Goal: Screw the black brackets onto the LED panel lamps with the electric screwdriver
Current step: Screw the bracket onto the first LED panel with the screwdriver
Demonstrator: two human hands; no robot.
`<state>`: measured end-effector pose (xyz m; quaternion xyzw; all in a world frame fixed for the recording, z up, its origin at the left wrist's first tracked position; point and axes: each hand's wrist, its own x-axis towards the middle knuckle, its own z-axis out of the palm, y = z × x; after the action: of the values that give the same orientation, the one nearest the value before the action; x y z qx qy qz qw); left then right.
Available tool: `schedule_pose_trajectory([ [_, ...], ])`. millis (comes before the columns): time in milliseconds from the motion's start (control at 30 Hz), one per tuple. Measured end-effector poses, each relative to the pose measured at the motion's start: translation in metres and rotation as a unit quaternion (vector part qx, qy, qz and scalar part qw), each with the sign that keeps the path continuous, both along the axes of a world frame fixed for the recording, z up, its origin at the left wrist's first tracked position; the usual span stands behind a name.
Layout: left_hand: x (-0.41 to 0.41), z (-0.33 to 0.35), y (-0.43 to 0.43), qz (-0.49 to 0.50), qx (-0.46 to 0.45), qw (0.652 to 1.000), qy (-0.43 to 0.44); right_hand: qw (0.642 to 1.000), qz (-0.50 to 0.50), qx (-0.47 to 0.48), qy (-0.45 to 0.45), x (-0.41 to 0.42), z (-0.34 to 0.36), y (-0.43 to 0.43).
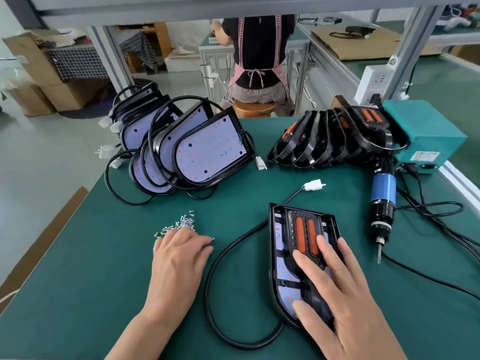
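An LED panel lamp [279, 271] lies flat on the green table in front of me, with a black bracket [306, 229] with two orange strips laid on top. My right hand [335, 289] presses flat on the bracket and lamp, fingers straight. My left hand [179, 258] rests palm down at the edge of a pile of small silver screws [181, 224], its fingertips among them. The electric screwdriver [381, 206], blue and black, lies on the table to the right, bit pointing toward me, untouched.
Several more LED lamps [207, 149] with black cables lean stacked at the back left. A row of black brackets [335, 141] leans against a teal power box [426, 136] at the back right. The lamp's cable [215, 268] loops between my hands. A person sits beyond the table.
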<state>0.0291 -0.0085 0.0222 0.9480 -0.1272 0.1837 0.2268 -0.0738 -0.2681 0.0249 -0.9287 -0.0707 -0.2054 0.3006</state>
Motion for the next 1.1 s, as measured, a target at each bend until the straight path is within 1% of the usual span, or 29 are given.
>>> schedule_pose_trajectory([
  [67,0.002,0.002,0.0,-0.004,0.006,1.0,0.009,1.0,0.011,-0.022,0.004,0.001,0.004,0.001],
  [100,0.005,0.004,-0.001,-0.005,0.012,1.0,0.015,1.0,0.01,-0.004,0.015,0.001,0.008,0.001],
  [167,0.012,0.01,-0.002,-0.01,0.028,0.999,0.032,0.996,-0.018,0.077,0.049,0.002,0.019,-0.005],
  [200,0.016,0.014,-0.003,-0.016,0.038,0.998,0.042,0.993,-0.041,0.096,0.052,0.005,0.026,-0.013],
  [233,0.021,0.018,-0.004,-0.024,0.051,0.997,0.052,0.992,-0.078,0.092,0.045,0.011,0.032,-0.024],
  [300,0.029,0.025,-0.005,-0.039,0.085,0.993,0.076,0.983,-0.168,0.059,0.052,0.031,0.042,-0.054],
  [367,0.032,0.03,-0.007,-0.047,0.101,0.989,0.098,0.961,-0.253,0.036,0.106,0.061,0.049,-0.084],
  [433,0.031,0.035,-0.009,-0.044,0.056,0.99,0.125,0.933,-0.31,0.018,0.183,0.09,0.051,-0.106],
  [500,0.027,0.041,-0.014,-0.032,-0.035,0.987,0.151,0.911,-0.33,-0.015,0.246,0.112,0.047,-0.115],
  [600,0.023,0.055,-0.028,-0.029,-0.167,0.969,0.177,0.894,-0.348,-0.037,0.279,0.134,0.042,-0.122],
  [667,0.021,0.065,-0.041,-0.052,-0.248,0.944,0.212,0.889,-0.355,-0.014,0.288,0.139,0.043,-0.128],
  [700,0.02,0.069,-0.047,-0.069,-0.291,0.927,0.227,0.889,-0.357,0.011,0.287,0.138,0.043,-0.132],
  [767,0.019,0.076,-0.057,-0.1,-0.361,0.895,0.242,0.888,-0.359,0.096,0.27,0.131,0.042,-0.138],
  [800,0.018,0.079,-0.062,-0.113,-0.381,0.884,0.246,0.883,-0.361,0.149,0.26,0.126,0.041,-0.14],
  [867,0.017,0.082,-0.069,-0.139,-0.392,0.874,0.252,0.863,-0.355,0.261,0.248,0.117,0.041,-0.144],
  [933,0.018,0.085,-0.075,-0.151,-0.386,0.873,0.256,0.83,-0.326,0.387,0.235,0.11,0.041,-0.145],
  [1000,0.02,0.086,-0.081,-0.15,-0.377,0.875,0.263,0.789,-0.284,0.508,0.197,0.106,0.04,-0.143],
  [1100,0.021,0.086,-0.088,-0.146,-0.375,0.873,0.274,0.731,-0.23,0.621,0.163,0.099,0.045,-0.133],
])
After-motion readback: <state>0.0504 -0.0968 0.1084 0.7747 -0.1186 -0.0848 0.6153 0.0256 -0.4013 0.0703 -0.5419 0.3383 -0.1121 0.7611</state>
